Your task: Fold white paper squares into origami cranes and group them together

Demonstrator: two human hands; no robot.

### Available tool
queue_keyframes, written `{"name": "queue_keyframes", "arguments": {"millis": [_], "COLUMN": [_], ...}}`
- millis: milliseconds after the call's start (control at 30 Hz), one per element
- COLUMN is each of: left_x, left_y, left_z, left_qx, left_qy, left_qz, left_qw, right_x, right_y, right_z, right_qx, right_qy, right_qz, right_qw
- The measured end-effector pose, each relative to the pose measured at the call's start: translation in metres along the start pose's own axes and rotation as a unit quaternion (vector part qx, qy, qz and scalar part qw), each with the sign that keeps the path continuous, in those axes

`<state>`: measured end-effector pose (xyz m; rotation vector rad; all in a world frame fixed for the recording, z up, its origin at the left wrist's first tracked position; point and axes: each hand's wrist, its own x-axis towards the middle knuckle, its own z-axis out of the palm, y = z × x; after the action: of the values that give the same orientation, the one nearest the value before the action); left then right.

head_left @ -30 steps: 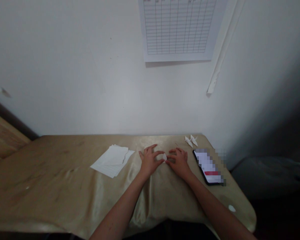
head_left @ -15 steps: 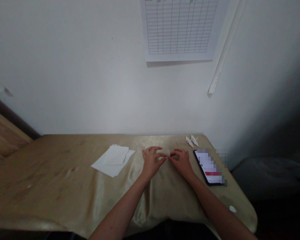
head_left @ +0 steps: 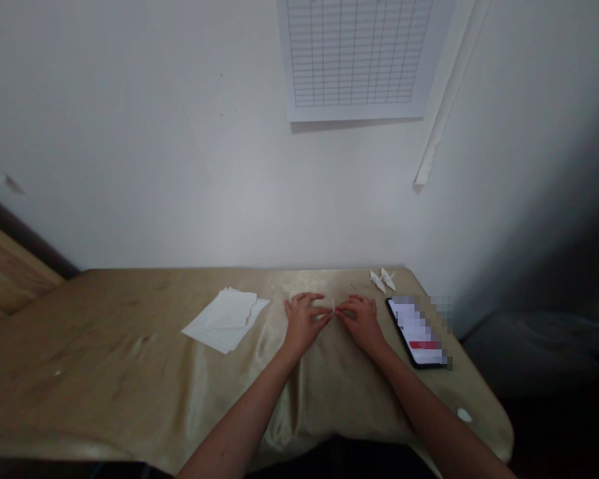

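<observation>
A small white piece of folded paper [head_left: 333,305] stands between my fingertips, just above the gold tablecloth [head_left: 144,399]. My left hand [head_left: 303,319] pinches it from the left with thumb and index finger, the other fingers curved above. From the right, my right hand [head_left: 362,320] grips the same paper between thumb and index finger. Its finer folds are too small to make out, and the fingertips cover its lower part. Two white folded paper cranes [head_left: 382,280] lie beyond my right hand near the table's back edge.
Left of my hands lies a stack of white paper sheets [head_left: 224,319]. A phone [head_left: 416,332] with its screen lit rests to the right. A small white scrap [head_left: 464,415] is near the right table edge. A wall with a printed chart [head_left: 357,60] rises behind the table.
The folded paper now looks narrower between my fingertips, and my right fingers sit slightly closer to the left ones. The view has shifted a little; other things stay in place.
</observation>
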<state>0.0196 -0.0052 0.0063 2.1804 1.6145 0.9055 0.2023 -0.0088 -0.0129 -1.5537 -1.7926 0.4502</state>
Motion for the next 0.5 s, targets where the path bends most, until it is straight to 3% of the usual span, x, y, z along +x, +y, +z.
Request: {"name": "queue_keyframes", "arguments": {"millis": [167, 500], "left_x": [-0.0002, -0.0006], "left_y": [-0.0002, 0.0025], "left_z": [0.0015, 0.0017], "left_qx": [-0.009, -0.002], "left_qy": [0.010, -0.010], "left_qz": [0.002, -0.003], "left_qw": [1.000, 1.000], "right_x": [0.0003, -0.0009], "right_y": [0.0028, 0.0020], "right_z": [0.0021, 0.0033], "right_qx": [-0.002, -0.026], "right_qy": [0.027, 0.014], "right_qz": [-0.023, -0.027], "right_qw": [0.999, 0.999]}}
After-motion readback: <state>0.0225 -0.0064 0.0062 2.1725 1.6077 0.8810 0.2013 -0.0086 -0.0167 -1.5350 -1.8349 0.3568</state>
